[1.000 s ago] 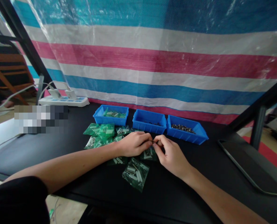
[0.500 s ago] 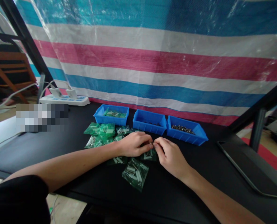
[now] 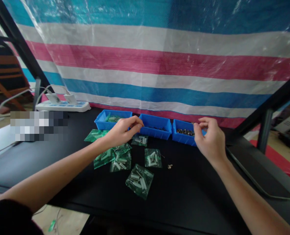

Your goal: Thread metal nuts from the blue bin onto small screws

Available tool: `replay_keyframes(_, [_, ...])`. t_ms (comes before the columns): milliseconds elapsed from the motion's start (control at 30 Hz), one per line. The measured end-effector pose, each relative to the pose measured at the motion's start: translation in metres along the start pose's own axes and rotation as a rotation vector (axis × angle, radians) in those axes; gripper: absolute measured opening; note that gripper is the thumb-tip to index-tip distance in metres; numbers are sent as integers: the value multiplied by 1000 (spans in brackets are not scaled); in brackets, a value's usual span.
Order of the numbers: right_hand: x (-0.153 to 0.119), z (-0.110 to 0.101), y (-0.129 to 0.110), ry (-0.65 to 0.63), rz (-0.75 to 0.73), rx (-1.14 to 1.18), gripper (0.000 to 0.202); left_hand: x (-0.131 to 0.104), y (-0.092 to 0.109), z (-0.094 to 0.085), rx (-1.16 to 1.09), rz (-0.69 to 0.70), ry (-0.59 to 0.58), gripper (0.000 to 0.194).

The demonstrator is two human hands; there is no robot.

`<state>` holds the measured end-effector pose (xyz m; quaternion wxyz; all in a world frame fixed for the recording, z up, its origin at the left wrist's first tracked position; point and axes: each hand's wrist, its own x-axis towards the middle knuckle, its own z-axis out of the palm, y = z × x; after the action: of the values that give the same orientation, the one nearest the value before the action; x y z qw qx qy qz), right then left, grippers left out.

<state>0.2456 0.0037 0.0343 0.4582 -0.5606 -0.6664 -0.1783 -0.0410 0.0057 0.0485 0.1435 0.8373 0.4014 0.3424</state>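
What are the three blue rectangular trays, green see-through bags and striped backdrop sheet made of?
Blue rectangular trays: probably smooth plastic, with even colour and moulded-looking rims. Green see-through bags: likely thin, glossy plastic film, crinkled. Striped backdrop sheet: perhaps shiny woven plastic; creases catch light.

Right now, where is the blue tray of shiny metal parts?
In the head view, the blue tray sits right of centre, beside the middle tray, partly behind the right hand.

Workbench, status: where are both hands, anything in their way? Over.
Left hand by left end of middle blue bin; right hand by right blue bin; any grip unclear. Small shiny pieces, green bags on table. Neither hand seems blocked.
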Motion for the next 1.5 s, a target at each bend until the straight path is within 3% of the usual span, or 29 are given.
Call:
replay_keyframes(133, [-2, -1, -5, -31, -136, -10, 15, -4, -14, -20, 319, -4, -205, 21])
replay_keyframes(200, [-8, -3, -18, -156, -223, 23, 12, -7, -19, -23, 455, -34, -341, 22])
replay_keyframes(300, [-19, -11, -40, -462, -345, 65, 12, -12, -18, -23, 504, -101, -532, 24])
replay_keyframes(367, [-25, -18, -51, -658, -388, 81, 16, -16, -16, -22, 504, -113, -575, 20])
replay_keyframes(467, [-28, -26, -56, -781, -390, 104, 25, -19, -15, -21, 578, -119, -517, 22])
replay_keyframes(567, [-28, -28, -52, -791, -359, 90, 25, -19, -16, -19, 667, -137, -464, 24])
replay_keyframes(900, [-37, -6, -49, -884, -317, 100, 1, -20, -5, -16, 721, -196, -502, 15])
replay_keyframes(1500, [-41, 2, -47, -835, -291, 40, 8, -20, -1, 1, 685, -154, -444, 14])
